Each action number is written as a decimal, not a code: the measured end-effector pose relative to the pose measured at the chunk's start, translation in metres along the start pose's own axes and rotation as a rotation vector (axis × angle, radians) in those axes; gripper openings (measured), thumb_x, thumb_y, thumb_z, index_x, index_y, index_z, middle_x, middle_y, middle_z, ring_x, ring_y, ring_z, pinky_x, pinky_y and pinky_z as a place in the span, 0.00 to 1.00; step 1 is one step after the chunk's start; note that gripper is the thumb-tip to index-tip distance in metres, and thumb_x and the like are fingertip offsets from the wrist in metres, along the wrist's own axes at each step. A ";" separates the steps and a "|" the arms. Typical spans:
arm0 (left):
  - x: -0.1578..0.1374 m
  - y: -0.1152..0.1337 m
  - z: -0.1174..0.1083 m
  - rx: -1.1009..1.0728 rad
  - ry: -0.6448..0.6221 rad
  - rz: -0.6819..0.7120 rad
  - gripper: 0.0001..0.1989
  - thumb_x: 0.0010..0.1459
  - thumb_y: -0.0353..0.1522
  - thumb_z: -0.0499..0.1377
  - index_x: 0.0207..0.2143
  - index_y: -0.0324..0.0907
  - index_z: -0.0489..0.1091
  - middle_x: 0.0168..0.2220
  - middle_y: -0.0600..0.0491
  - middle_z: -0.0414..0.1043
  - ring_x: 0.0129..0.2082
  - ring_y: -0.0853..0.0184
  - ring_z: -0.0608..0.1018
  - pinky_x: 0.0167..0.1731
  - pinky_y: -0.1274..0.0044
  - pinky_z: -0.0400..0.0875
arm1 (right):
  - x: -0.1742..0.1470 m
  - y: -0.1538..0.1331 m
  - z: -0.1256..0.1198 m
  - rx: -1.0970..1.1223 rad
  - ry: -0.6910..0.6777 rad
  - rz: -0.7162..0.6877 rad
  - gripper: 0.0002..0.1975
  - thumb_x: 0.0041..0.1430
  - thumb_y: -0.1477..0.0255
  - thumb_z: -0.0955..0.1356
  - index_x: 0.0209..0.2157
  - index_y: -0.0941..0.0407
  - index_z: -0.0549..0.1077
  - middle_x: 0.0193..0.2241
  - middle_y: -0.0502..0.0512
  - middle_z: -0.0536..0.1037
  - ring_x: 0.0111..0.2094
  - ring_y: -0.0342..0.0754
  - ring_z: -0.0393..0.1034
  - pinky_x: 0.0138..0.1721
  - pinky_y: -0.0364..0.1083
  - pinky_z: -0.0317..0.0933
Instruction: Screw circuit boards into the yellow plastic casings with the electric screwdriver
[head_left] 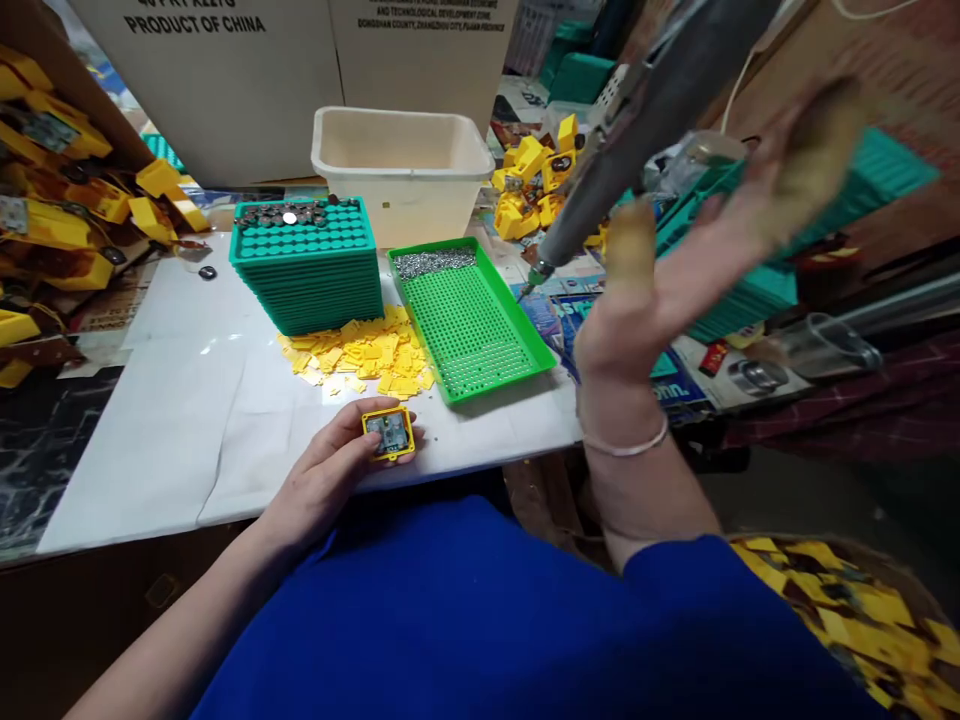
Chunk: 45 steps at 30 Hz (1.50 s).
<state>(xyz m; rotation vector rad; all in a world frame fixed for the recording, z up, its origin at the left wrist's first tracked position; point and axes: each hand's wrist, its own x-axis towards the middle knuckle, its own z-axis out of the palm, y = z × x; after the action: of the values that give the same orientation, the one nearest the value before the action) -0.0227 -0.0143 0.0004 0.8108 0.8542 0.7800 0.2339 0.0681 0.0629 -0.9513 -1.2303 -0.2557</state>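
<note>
Above the near edge of the white work surface, my left hand (335,457) is closed around a small yellow plastic housing (391,457). The housing is square, with a grey-green inside that looks like a circuit board, and my thumb rests on its left side. My right hand (660,300) is raised at the right, partly blurred, its fingers spread and nothing seen in them. Tan covers sit on its thumb and a finger. Just left of it an electric screwdriver (600,180) slants down, its bit pointing at the right rim of a green perforated tray (487,325).
Small silver screws (435,263) lie in the tray's far end. Flat yellow pieces (367,352) are heaped beside a stack of teal trays (307,275) topped with small round parts. Behind stands a cream bin (405,200). Yellow housings (525,180) pile up at the back, left and lower right.
</note>
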 end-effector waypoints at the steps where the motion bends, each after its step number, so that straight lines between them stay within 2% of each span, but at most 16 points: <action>1: 0.002 0.001 0.003 -0.015 -0.010 -0.011 0.17 0.61 0.34 0.59 0.52 0.42 0.67 0.47 0.46 0.78 0.50 0.56 0.78 0.51 0.66 0.72 | 0.016 0.020 0.005 0.018 -0.076 0.080 0.24 0.60 0.68 0.69 0.57 0.51 0.64 0.61 0.55 0.61 0.69 0.50 0.46 0.66 0.53 0.45; 3: 0.005 0.002 0.009 -0.032 -0.023 -0.029 0.17 0.60 0.34 0.60 0.51 0.40 0.67 0.46 0.44 0.79 0.49 0.56 0.79 0.51 0.66 0.72 | 0.041 0.056 0.018 0.121 -0.284 0.308 0.19 0.60 0.66 0.67 0.52 0.53 0.65 0.55 0.58 0.69 0.60 0.47 0.62 0.59 0.50 0.57; 5: 0.009 0.003 0.014 -0.035 -0.013 -0.043 0.18 0.60 0.34 0.60 0.51 0.40 0.67 0.46 0.43 0.79 0.48 0.55 0.80 0.50 0.66 0.72 | 0.052 0.075 0.032 0.258 -0.453 0.394 0.19 0.51 0.63 0.73 0.43 0.52 0.67 0.45 0.54 0.76 0.49 0.44 0.70 0.51 0.46 0.65; 7: 0.013 0.003 0.018 -0.033 0.011 -0.058 0.18 0.59 0.33 0.60 0.51 0.39 0.68 0.46 0.43 0.79 0.48 0.56 0.79 0.49 0.66 0.72 | 0.047 0.075 0.039 0.396 -0.540 0.436 0.24 0.43 0.60 0.77 0.38 0.50 0.66 0.36 0.48 0.76 0.37 0.43 0.72 0.40 0.44 0.70; 8: 0.014 0.003 0.020 -0.035 0.025 -0.064 0.18 0.59 0.33 0.60 0.51 0.39 0.68 0.46 0.43 0.79 0.48 0.56 0.79 0.49 0.67 0.72 | 0.041 0.070 0.040 0.453 -0.557 0.451 0.24 0.43 0.58 0.77 0.37 0.49 0.65 0.32 0.46 0.75 0.32 0.42 0.72 0.34 0.43 0.70; 11: 0.017 0.002 0.022 -0.043 0.063 -0.087 0.18 0.58 0.33 0.61 0.51 0.39 0.68 0.45 0.43 0.79 0.46 0.58 0.80 0.47 0.69 0.73 | 0.013 0.050 0.036 0.541 -0.552 0.506 0.19 0.52 0.52 0.71 0.37 0.49 0.66 0.24 0.43 0.70 0.21 0.40 0.67 0.23 0.42 0.64; 13: 0.017 0.002 0.022 -0.043 0.082 -0.105 0.19 0.57 0.33 0.62 0.51 0.39 0.68 0.45 0.43 0.79 0.46 0.58 0.80 0.46 0.70 0.73 | -0.005 0.042 0.031 0.529 -0.500 0.528 0.20 0.53 0.50 0.69 0.39 0.49 0.67 0.24 0.43 0.70 0.20 0.39 0.65 0.22 0.41 0.62; 17: 0.018 0.003 0.022 -0.038 0.099 -0.116 0.21 0.56 0.34 0.63 0.51 0.39 0.68 0.45 0.42 0.79 0.47 0.56 0.79 0.46 0.69 0.74 | -0.030 0.042 0.028 0.423 -0.409 0.570 0.24 0.53 0.45 0.67 0.41 0.49 0.68 0.27 0.45 0.71 0.23 0.41 0.68 0.28 0.44 0.67; 23: 0.017 0.001 0.022 -0.034 0.115 -0.130 0.21 0.57 0.34 0.63 0.52 0.40 0.68 0.46 0.42 0.78 0.49 0.55 0.78 0.48 0.68 0.73 | -0.037 0.045 0.031 0.465 -0.362 0.554 0.20 0.54 0.48 0.69 0.34 0.50 0.65 0.22 0.43 0.68 0.20 0.41 0.66 0.25 0.45 0.67; 28: 0.017 0.003 0.022 -0.051 0.097 -0.117 0.20 0.56 0.34 0.63 0.51 0.39 0.69 0.45 0.42 0.79 0.47 0.56 0.79 0.47 0.68 0.73 | -0.037 0.044 0.031 0.399 -0.390 0.538 0.20 0.58 0.48 0.65 0.38 0.50 0.66 0.23 0.45 0.66 0.22 0.43 0.66 0.28 0.47 0.69; 36: 0.019 0.004 0.024 -0.066 0.102 -0.115 0.18 0.56 0.33 0.62 0.49 0.39 0.70 0.45 0.43 0.79 0.46 0.55 0.80 0.45 0.67 0.74 | -0.030 0.039 0.028 0.251 -0.464 0.596 0.27 0.54 0.40 0.61 0.38 0.49 0.62 0.24 0.48 0.66 0.25 0.48 0.67 0.32 0.51 0.66; 39: 0.022 0.002 0.024 -0.073 0.096 -0.117 0.18 0.56 0.32 0.61 0.49 0.38 0.69 0.43 0.43 0.79 0.45 0.56 0.80 0.45 0.68 0.75 | -0.021 0.024 0.028 0.302 -0.443 0.573 0.25 0.52 0.41 0.63 0.35 0.48 0.61 0.22 0.47 0.66 0.24 0.47 0.67 0.32 0.50 0.66; 42: 0.024 0.002 0.024 -0.089 0.099 -0.123 0.17 0.55 0.29 0.61 0.48 0.37 0.69 0.41 0.45 0.79 0.42 0.57 0.81 0.43 0.68 0.76 | -0.017 -0.007 0.028 0.511 -0.389 0.543 0.23 0.50 0.45 0.67 0.32 0.48 0.59 0.19 0.44 0.64 0.19 0.45 0.62 0.24 0.47 0.63; 44: 0.025 0.002 0.024 -0.101 0.107 -0.124 0.17 0.54 0.28 0.60 0.48 0.37 0.69 0.40 0.45 0.79 0.41 0.58 0.81 0.42 0.69 0.77 | -0.020 -0.031 0.028 0.631 -0.427 0.532 0.21 0.51 0.47 0.66 0.29 0.49 0.57 0.18 0.44 0.62 0.17 0.43 0.59 0.20 0.46 0.60; 45: 0.025 0.002 0.024 -0.108 0.109 -0.120 0.17 0.54 0.28 0.60 0.48 0.37 0.69 0.40 0.45 0.79 0.41 0.58 0.81 0.41 0.69 0.77 | -0.023 -0.042 0.027 0.603 -0.496 0.520 0.21 0.53 0.46 0.62 0.28 0.49 0.55 0.19 0.44 0.62 0.16 0.43 0.57 0.19 0.46 0.59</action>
<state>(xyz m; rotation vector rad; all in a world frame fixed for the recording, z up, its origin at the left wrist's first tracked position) 0.0082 0.0005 0.0038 0.6205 0.9410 0.7620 0.1804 0.0551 0.0628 -0.7791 -1.3363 0.7665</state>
